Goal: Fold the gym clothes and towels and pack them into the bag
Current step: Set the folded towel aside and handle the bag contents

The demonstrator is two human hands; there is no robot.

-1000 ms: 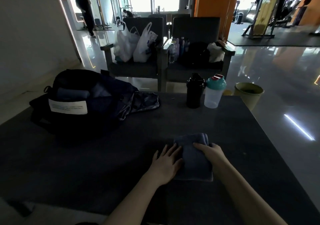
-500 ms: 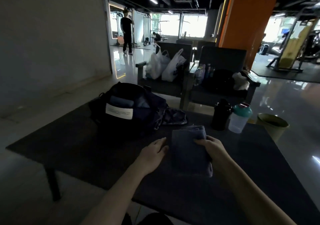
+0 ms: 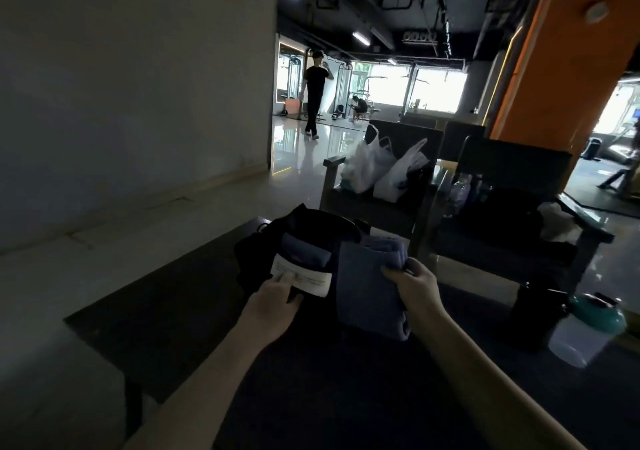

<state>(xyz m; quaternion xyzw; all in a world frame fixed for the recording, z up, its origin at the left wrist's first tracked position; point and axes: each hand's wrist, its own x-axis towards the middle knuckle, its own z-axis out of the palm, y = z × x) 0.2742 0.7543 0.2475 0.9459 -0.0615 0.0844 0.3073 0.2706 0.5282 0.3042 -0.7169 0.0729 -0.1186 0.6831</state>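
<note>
I see the right hand [image 3: 415, 286] holding the folded blue-grey towel [image 3: 367, 290]; its thumb lies on the front of the towel and its other fingers are curled round behind, so the hold is tight; the towel stands up on end just beside the black bag [image 3: 256, 259], and its far end covers the right side of the bag's open top; I cannot tell if its near end touches the dark table [image 3: 166, 314]. The left hand [image 3: 273, 302] is loose and holds nothing; its fingers lie fairly straight on the white label [image 3: 308, 279] on the front of the bag, with the thumb spread out below. Inside the open bag I see another folded blue cloth [image 3: 304, 252], tucked in behind the label. The bag sits at the far edge of the table; over on the right of the table stand a black bottle [image 3: 533, 314] and a clear shaker cup [image 3: 585, 335] with a teal lid, close together and well apart from the bag. Past the table there are two dark chairs; the left chair [image 3: 332, 179] has two white plastic bags [image 3: 381, 169] on its seat. Far back a person in black [image 3: 315, 92] stands on the shiny floor; a big orange pillar [image 3: 561, 68] rises on the right.
</note>
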